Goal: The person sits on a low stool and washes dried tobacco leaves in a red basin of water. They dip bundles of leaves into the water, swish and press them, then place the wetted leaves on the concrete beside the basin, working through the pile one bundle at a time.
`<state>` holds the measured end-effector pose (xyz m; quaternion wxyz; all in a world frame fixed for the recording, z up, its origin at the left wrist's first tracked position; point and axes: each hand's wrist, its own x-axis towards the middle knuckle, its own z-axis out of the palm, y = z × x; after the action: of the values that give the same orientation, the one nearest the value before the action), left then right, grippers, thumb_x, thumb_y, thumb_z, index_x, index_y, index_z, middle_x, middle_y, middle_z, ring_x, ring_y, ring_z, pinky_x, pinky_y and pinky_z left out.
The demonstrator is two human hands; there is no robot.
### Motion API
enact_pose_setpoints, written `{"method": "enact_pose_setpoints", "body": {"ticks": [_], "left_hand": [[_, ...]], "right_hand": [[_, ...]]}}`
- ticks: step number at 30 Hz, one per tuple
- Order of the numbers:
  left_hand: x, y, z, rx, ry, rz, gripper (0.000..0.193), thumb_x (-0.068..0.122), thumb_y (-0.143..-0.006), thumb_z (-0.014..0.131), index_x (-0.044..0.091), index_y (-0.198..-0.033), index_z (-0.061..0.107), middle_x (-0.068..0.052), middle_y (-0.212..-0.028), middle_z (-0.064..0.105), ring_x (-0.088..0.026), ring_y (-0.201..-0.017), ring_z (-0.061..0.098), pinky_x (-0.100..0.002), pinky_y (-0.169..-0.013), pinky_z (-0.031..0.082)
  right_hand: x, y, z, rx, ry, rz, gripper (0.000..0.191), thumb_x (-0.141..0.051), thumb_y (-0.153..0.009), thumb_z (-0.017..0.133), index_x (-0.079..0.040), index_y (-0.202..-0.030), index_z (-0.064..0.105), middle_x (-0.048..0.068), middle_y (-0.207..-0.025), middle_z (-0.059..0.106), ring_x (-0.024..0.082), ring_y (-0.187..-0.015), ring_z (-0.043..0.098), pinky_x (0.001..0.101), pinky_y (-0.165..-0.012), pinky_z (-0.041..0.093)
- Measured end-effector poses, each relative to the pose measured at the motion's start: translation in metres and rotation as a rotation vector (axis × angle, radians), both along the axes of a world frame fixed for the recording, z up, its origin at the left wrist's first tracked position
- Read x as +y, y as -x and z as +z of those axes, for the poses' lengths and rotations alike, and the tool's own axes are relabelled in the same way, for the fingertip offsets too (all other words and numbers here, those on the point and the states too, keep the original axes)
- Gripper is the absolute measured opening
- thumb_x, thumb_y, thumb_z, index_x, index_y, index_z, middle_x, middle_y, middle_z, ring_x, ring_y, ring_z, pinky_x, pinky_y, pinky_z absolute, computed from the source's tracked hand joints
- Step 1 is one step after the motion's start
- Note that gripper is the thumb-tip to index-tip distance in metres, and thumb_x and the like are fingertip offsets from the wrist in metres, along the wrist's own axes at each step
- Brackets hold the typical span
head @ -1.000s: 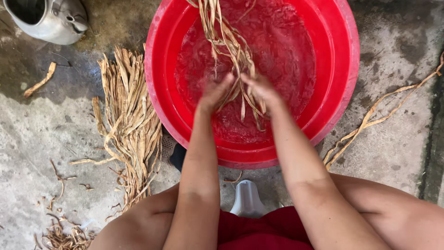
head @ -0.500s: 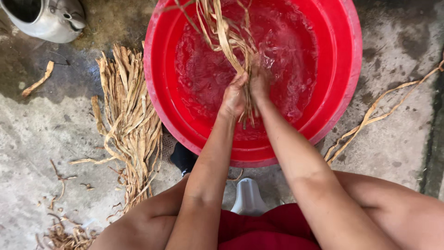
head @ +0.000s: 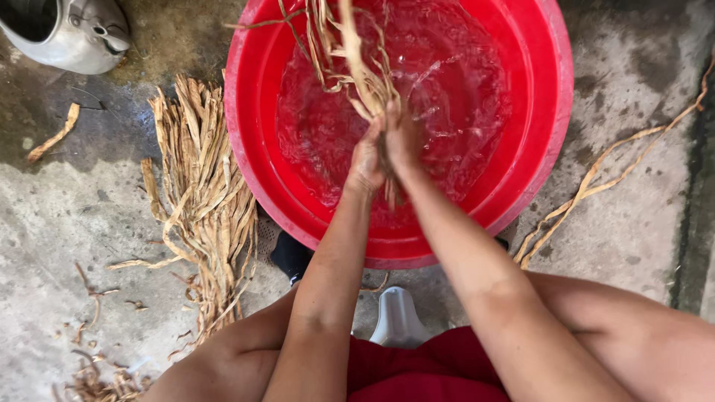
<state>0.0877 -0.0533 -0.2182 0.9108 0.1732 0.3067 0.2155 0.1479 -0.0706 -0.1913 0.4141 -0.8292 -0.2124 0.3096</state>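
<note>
1. Here, my left hand (head: 366, 158) and my right hand (head: 402, 138) press together over the red basin (head: 547, 112), both grips clamped on one bundle of wet dried strips (head: 357, 63).
2. The bundle sits between my palms above the water (head: 462, 112), and its loose ends fan out toward the far rim of the basin.
3. I judge the strips light, limp and soft now that they are soaked, and likely slick, so I hold them near the gathered end where they bunch thickest.
4. They look thin and fibrous; I expect single strands would tear or slip free if I pulled one alone.
5. To my left a dry pile of strips (head: 201, 201) lies on the concrete floor (head: 67, 223), just beside the basin.
6. A metal kettle (head: 71, 33) stands at the far left, and a few long strands (head: 596, 179) trail on the floor to the right.
</note>
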Motion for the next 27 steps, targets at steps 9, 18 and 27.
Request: {"method": "enact_pose_setpoints", "body": {"ticks": [9, 18, 27], "left_hand": [[0.018, 0.026, 0.011, -0.049, -0.025, 0.043, 0.054, 0.041, -0.106, 0.044, 0.006, -0.148, 0.046, -0.017, -0.133, 0.062, -0.028, -0.121, 0.061, -0.046, -0.102, 0.057], [0.012, 0.007, 0.013, 0.572, -0.480, -0.771, 0.066, 0.040, -0.095, 0.054, 0.009, -0.152, 0.042, -0.023, -0.124, 0.068, -0.035, -0.114, 0.063, -0.049, -0.097, 0.054], [0.049, 0.021, 0.021, 0.055, -0.038, -0.151, 0.109, 0.082, -0.085, 0.043, 0.008, -0.163, 0.024, -0.023, -0.166, 0.026, -0.036, -0.152, 0.025, -0.058, -0.123, 0.022]], "right_hand": [[0.015, 0.050, 0.024, -0.174, -0.188, 0.270, 0.066, -0.063, -0.110, 0.020, -0.023, -0.156, 0.043, 0.010, -0.099, 0.069, 0.022, -0.077, 0.065, 0.0362, -0.060, 0.056], [-0.030, -0.074, -0.035, 0.670, 0.151, 0.081, 0.090, -0.080, -0.092, 0.035, -0.019, -0.158, 0.038, 0.011, -0.153, 0.034, 0.033, -0.147, 0.021, 0.0602, -0.115, 0.017], [0.025, 0.023, 0.014, 0.022, -0.150, 0.175, 0.058, -0.053, -0.114, 0.041, 0.000, -0.138, 0.049, 0.024, -0.119, 0.058, 0.024, -0.081, 0.059, 0.0366, -0.063, 0.051]]}}
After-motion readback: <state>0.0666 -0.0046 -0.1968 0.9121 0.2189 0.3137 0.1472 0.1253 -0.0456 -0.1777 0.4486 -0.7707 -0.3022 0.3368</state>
